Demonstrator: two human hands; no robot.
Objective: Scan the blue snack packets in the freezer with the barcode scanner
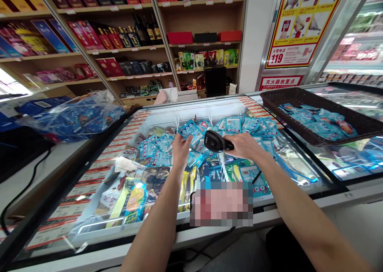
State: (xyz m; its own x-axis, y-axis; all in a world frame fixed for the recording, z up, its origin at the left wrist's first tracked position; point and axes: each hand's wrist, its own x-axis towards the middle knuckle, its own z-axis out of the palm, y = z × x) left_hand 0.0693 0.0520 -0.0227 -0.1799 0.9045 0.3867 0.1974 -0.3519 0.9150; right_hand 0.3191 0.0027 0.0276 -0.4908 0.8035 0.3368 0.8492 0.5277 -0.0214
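Observation:
My left hand point(181, 147) pinches a blue snack packet point(191, 131) by its lower left edge, holding it tilted over the freezer's glass top. Just to the right, my right hand point(243, 145) is wrapped round the handle of a black barcode scanner point(214, 141), whose head points left toward the packet. Around and beyond both hands lie many similar blue packets point(158, 150), spread in a loose layer. A dark cable point(256, 177) shows below my right hand.
A brown basket point(302, 132) with more blue packets stands at the right. On the left are a clear plastic bag point(72, 116) of blue packets and a black cable. A blurred-out patch point(221, 204) covers something at the front edge. Stocked shelves point(125, 48) line the back.

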